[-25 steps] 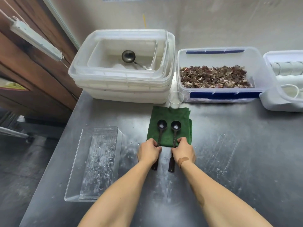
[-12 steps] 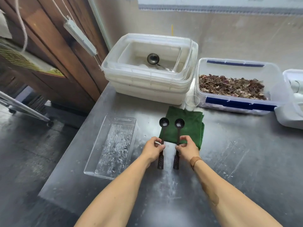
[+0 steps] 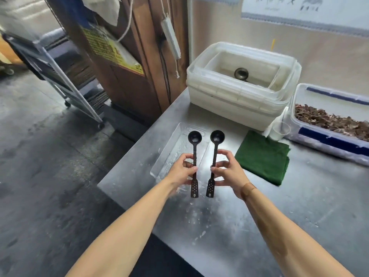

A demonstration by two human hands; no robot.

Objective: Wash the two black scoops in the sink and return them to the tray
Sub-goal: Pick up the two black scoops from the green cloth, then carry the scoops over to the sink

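Two black long-handled scoops are held side by side above the steel table, bowls pointing away from me. My left hand [image 3: 182, 170] pinches the handle of the left scoop [image 3: 194, 148]. My right hand [image 3: 229, 171] pinches the handle of the right scoop [image 3: 215, 146]. Both scoops hang over the clear plastic tray [image 3: 169, 148], which is wet inside and lies near the table's left edge. The left scoop is over the tray's middle, the right one over its right rim.
A folded green cloth [image 3: 263, 156] lies right of the tray. Behind stand stacked white tubs [image 3: 239, 100] with a metal ladle [image 3: 241, 73], a small clear cup [image 3: 280, 129] and a bin of dried brown pieces [image 3: 331, 120]. The table edge [image 3: 127, 156] drops to the floor at left.
Both hands have lifted the scoops off the green cloth and carried them left, over the clear tray. My view has swung left too.
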